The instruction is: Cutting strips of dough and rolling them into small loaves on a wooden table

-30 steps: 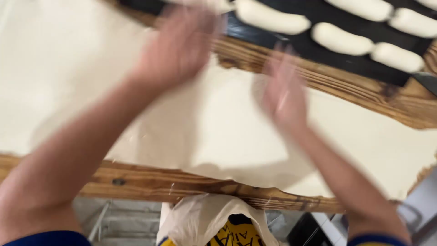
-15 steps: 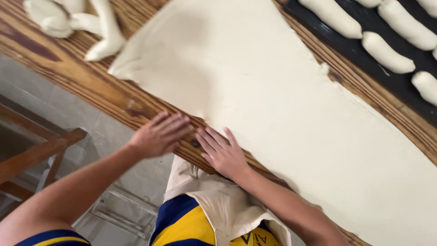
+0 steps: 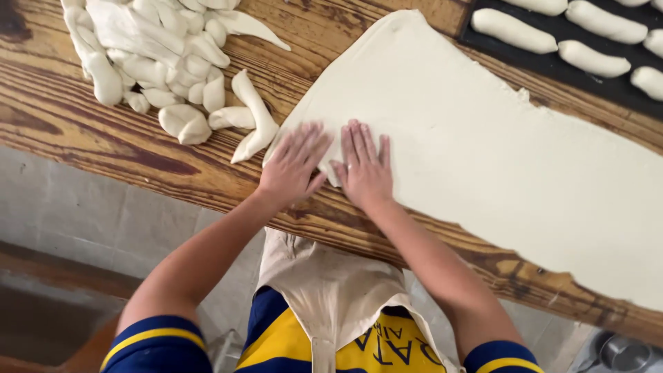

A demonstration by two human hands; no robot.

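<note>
— Where is the dough sheet (image 3: 483, 145)?

— It lies flat on the wooden table (image 3: 103, 131), running from the near edge out to the far right.

— And the hands?

— The left hand (image 3: 293, 166) and right hand (image 3: 364, 166) rest side by side on the sheet's near left corner, palms down, fingers spread flat, gripping nothing.

— What else is there?

— A pile of dough scraps (image 3: 159, 55) sits at the far left, and shaped dough pieces (image 3: 514, 29) lie on a dark tray (image 3: 552, 65) at the far right.
</note>
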